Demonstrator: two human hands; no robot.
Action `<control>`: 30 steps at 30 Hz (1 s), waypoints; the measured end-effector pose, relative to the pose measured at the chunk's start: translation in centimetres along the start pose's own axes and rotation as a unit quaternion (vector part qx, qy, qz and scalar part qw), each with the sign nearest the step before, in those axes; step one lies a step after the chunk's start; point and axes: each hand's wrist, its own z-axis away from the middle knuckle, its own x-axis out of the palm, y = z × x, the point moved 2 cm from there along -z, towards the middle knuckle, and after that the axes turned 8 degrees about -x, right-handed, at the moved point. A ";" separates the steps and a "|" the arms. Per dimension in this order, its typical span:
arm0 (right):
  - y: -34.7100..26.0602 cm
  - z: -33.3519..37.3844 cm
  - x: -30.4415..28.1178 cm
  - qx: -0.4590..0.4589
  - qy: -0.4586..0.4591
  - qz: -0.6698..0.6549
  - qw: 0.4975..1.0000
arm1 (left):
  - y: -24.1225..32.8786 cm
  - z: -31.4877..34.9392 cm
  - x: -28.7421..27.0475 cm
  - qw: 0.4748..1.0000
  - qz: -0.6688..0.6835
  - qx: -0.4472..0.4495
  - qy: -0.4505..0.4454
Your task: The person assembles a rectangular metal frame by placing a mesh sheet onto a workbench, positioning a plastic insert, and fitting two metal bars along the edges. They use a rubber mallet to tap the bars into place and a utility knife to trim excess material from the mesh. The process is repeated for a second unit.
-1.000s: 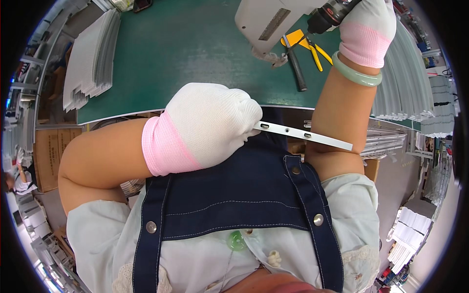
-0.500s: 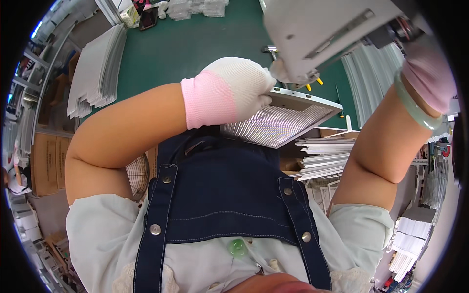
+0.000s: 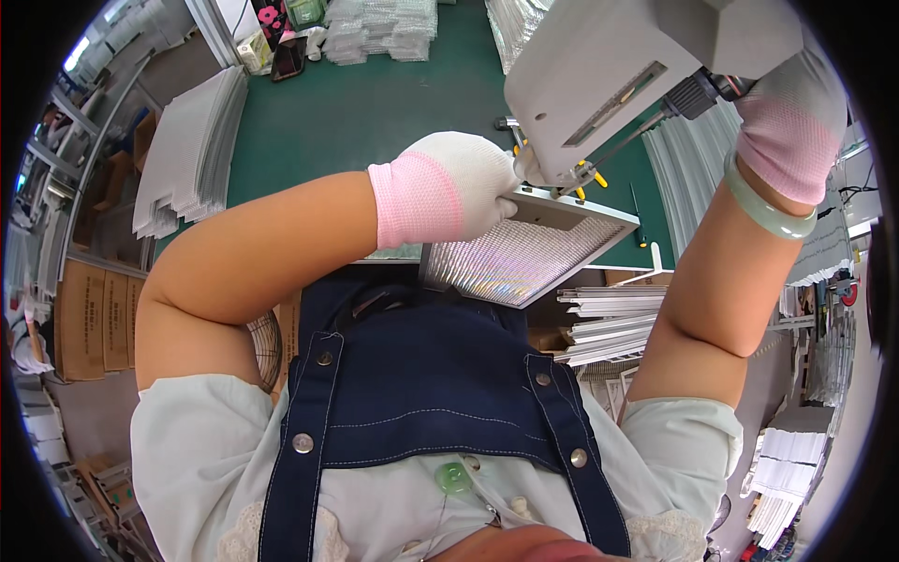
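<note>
My left hand point(image 3: 473, 183), in a white glove with a pink cuff, is closed on the upper edge of a framed mesh panel point(image 3: 524, 253). The panel is tilted, with a silvery honeycomb-like sheet inside a thin metal frame. On the right, my gloved right hand point(image 3: 796, 103) is raised and closed around a driver-like tool point(image 3: 691, 96), whose black collar and long thin shaft show. The shaft's end meets the panel's top edge near my left fingers. A large grey housing point(image 3: 599, 84) stands above that spot and hides part of the tool and of my right fingers.
A green worktable point(image 3: 328, 112) carries stacked white sheets point(image 3: 192, 150) at left, clear-wrapped packs point(image 3: 384, 28) and a phone point(image 3: 288, 58) at the back. A hammer point(image 3: 507, 123) and a screwdriver point(image 3: 641, 220) lie at right. White strips point(image 3: 609, 318) are stacked below the table edge.
The tool's shaft and collar have come into plain sight beside the grey housing, with the shaft's end at the panel. My left hand keeps its hold; the whole view has shifted slightly.
</note>
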 end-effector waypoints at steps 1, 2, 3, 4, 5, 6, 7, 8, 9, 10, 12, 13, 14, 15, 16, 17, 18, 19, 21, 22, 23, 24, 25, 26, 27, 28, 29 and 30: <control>0.3 0.6 0.5 0.020 -0.003 -0.015 1.000 | 0.0 0.1 0.1 1.000 0.004 -0.003 -0.002; 1.1 1.2 1.0 0.043 -0.008 -0.036 0.998 | 0.0 0.1 0.2 1.000 0.001 0.005 0.004; 2.3 1.5 1.5 0.071 -0.014 -0.065 0.995 | -0.1 0.0 0.3 1.000 -0.002 0.013 0.010; 3.3 2.3 2.0 0.100 -0.017 -0.089 0.991 | 0.0 0.0 0.3 1.000 0.000 0.016 0.013; 4.5 3.0 2.5 0.127 -0.020 -0.116 0.985 | 0.1 0.0 0.2 1.000 0.002 0.018 0.017; 5.6 3.8 2.9 0.150 -0.017 -0.137 0.979 | 0.4 -0.1 -0.2 1.000 0.009 0.013 0.019; 6.4 4.4 3.0 0.164 -0.012 -0.155 0.974 | 0.6 -0.2 -0.5 1.000 0.017 0.008 0.021; 7.6 5.1 3.6 0.179 -0.010 -0.177 0.968 | 0.4 -0.2 -0.1 0.999 0.022 0.010 0.029; 8.5 5.6 4.1 0.184 -0.011 -0.190 0.964 | 0.0 -0.1 0.6 0.999 0.028 0.011 0.037; 9.0 5.8 4.5 0.185 -0.011 -0.200 0.962 | -0.3 0.0 1.1 0.998 0.034 0.012 0.045; 9.0 6.3 4.3 0.180 0.000 -0.196 0.964 | 0.1 -0.2 0.7 0.999 0.020 0.014 0.031; 9.1 6.3 4.2 0.176 0.002 -0.192 0.965 | 0.3 -0.3 0.7 1.000 0.012 0.014 0.024; 8.8 6.3 4.1 0.171 0.007 -0.189 0.967 | 0.3 -0.5 0.7 0.999 0.017 0.031 0.032; 8.6 6.2 4.1 0.164 0.009 -0.185 0.969 | 0.2 -0.7 0.9 0.998 0.021 0.047 0.039; 8.4 6.4 3.9 0.159 0.015 -0.179 0.971 | 0.1 -0.8 1.1 0.996 0.026 0.064 0.047; 8.8 6.4 4.2 0.157 0.012 -0.185 0.970 | -0.2 -0.8 1.4 0.996 0.028 0.062 0.055; 9.2 6.5 4.4 0.155 0.011 -0.191 0.969 | -0.5 -0.7 1.7 0.996 0.030 0.060 0.063; 9.5 6.6 4.6 0.152 0.009 -0.195 0.969 | -0.7 -0.7 1.8 0.995 0.032 0.058 0.070; 9.4 6.8 4.6 0.143 0.010 -0.191 0.971 | -0.7 -0.8 1.7 0.996 0.035 0.051 0.057; 9.4 6.9 4.6 0.138 0.010 -0.187 0.973 | -0.7 -0.8 1.7 0.997 0.037 0.046 0.050; 9.4 6.8 4.7 0.135 0.010 -0.190 0.972 | -0.8 -0.9 1.6 0.997 0.039 0.050 0.041; 9.5 6.9 4.8 0.130 0.008 -0.188 0.973 | -1.0 -1.1 1.7 0.997 0.042 0.054 0.032; 9.6 6.9 4.8 0.124 0.008 -0.186 0.975 | -1.1 -1.1 1.8 0.997 0.045 0.058 0.022; 9.2 7.1 4.8 0.119 0.008 -0.179 0.977 | -1.0 -1.3 1.7 0.997 0.045 0.060 0.023; 8.9 7.2 4.8 0.111 0.009 -0.172 0.979 | -0.9 -1.4 1.7 0.997 0.046 0.062 0.024; 8.6 7.3 4.8 0.104 0.008 -0.165 0.981 | -0.8 -1.5 1.7 0.996 0.047 0.066 0.024; 8.4 7.1 4.6 0.096 0.008 -0.154 0.983 | -0.7 -1.7 1.7 0.996 0.048 0.074 0.030; 8.7 7.2 4.8 0.089 0.004 -0.156 0.984 | -0.9 -1.5 1.8 0.996 0.045 0.067 0.037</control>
